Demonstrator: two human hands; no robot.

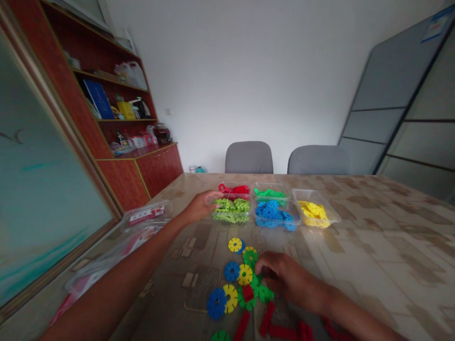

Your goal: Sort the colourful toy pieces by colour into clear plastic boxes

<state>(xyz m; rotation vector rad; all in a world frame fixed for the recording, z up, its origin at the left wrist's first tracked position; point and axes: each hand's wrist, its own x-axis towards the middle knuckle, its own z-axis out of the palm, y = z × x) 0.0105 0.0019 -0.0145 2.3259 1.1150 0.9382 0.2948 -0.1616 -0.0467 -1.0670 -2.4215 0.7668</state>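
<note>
My left hand reaches far forward to the clear box of light-green pieces; its fingers curl at the box's left rim, and I cannot make out whether they hold a piece. My right hand rests closed on a cluster of joined gear-shaped discs in yellow, blue, green and red near the table's front. Its fingertips pinch at the green discs on the cluster's right side. Red bar pieces lie just in front of the cluster.
More clear boxes hold red pieces, dark-green pieces, blue pieces and yellow pieces. Clear lids and packaging lie at the table's left edge. Two grey chairs stand behind; a wooden cabinet is left.
</note>
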